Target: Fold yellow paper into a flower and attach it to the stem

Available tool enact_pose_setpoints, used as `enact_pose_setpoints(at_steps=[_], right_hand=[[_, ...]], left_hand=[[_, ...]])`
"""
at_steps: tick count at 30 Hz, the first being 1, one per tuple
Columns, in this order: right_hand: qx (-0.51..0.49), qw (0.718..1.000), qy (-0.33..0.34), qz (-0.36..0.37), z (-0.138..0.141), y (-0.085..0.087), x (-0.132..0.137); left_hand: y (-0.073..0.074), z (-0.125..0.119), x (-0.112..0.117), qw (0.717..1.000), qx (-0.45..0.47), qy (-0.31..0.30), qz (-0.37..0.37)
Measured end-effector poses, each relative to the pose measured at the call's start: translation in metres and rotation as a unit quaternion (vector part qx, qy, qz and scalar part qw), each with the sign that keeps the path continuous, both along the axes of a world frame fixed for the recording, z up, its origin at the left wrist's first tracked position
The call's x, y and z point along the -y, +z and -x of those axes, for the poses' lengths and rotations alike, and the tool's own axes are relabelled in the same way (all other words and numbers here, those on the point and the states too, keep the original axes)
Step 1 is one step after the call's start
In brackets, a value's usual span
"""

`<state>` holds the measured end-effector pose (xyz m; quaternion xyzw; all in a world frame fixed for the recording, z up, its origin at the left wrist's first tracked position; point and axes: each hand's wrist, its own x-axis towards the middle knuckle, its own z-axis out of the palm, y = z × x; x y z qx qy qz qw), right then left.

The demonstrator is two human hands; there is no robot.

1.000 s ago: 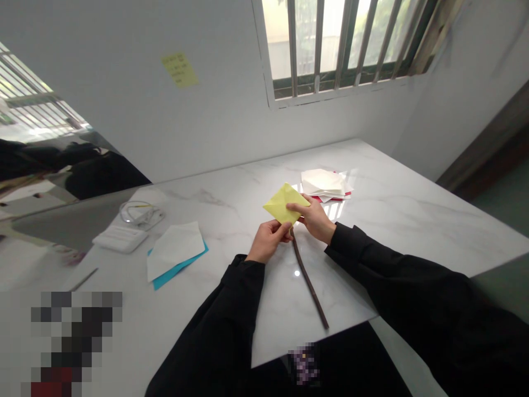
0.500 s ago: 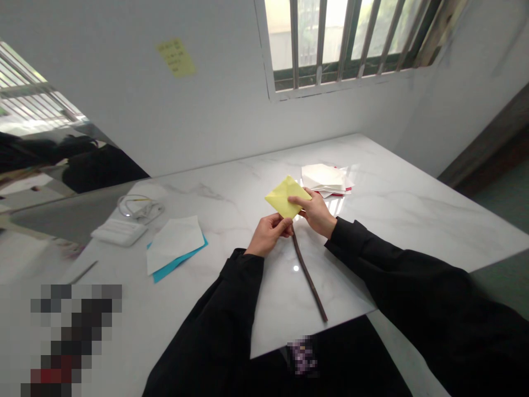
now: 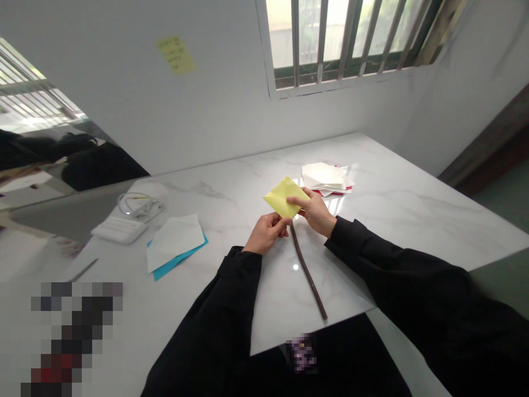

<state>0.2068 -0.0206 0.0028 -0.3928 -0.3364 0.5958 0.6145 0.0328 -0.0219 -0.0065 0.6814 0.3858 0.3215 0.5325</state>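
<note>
My left hand (image 3: 266, 233) and my right hand (image 3: 314, 212) both pinch a folded yellow paper square (image 3: 284, 197) above the white marble table (image 3: 384, 220). The right thumb lies across its upper face. A thin dark brown stick (image 3: 306, 273) lies on the table below my hands, and its upper end reaches just under the paper by my left fingers. I cannot tell whether either hand holds it. Beyond my right hand sits a stack of white and red folded papers (image 3: 324, 177).
Left of my hands, a white sheet lies on a blue sheet (image 3: 173, 242). Farther left are a white flat pad (image 3: 119, 230) and a white cable (image 3: 140, 208). The table's near edge runs below the stick. A wall with a barred window (image 3: 343, 38) stands behind.
The whole scene has shifted slightly up in the picture. The yellow paper has turned a little between my hands, which stay close to where they were.
</note>
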Motion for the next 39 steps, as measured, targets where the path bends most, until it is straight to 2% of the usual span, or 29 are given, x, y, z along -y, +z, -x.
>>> enact_pose_setpoints(at_steps=[5, 9, 14, 17, 24, 34, 39], right_hand=[[0.006, 1.000, 0.016, 0.007, -0.004, 0.003, 0.000], [0.018, 1.000, 0.020, 0.009, -0.005, 0.004, -0.001], [0.053, 0.996, 0.064, 0.015, -0.008, 0.002, -0.002], [0.081, 0.993, 0.082, 0.011, -0.012, -0.001, -0.004], [0.139, 0.984, 0.093, -0.068, -0.016, -0.010, -0.011], [0.135, 0.983, 0.105, -0.061, -0.011, -0.015, -0.013], [0.162, 0.978, 0.095, -0.091, -0.012, -0.015, -0.014]], left_hand=[[0.004, -0.001, 0.000, 0.999, 0.023, 0.021, 0.028], [0.004, 0.000, -0.003, 0.992, 0.085, 0.079, 0.058], [0.001, 0.003, -0.007, 0.985, 0.097, 0.133, 0.052], [0.001, 0.005, -0.008, 0.985, 0.085, 0.143, 0.047], [0.000, 0.007, -0.010, 0.985, 0.067, 0.156, 0.039], [-0.004, 0.008, -0.013, 0.983, 0.075, 0.164, 0.028], [-0.005, 0.009, -0.013, 0.983, 0.074, 0.164, 0.030]])
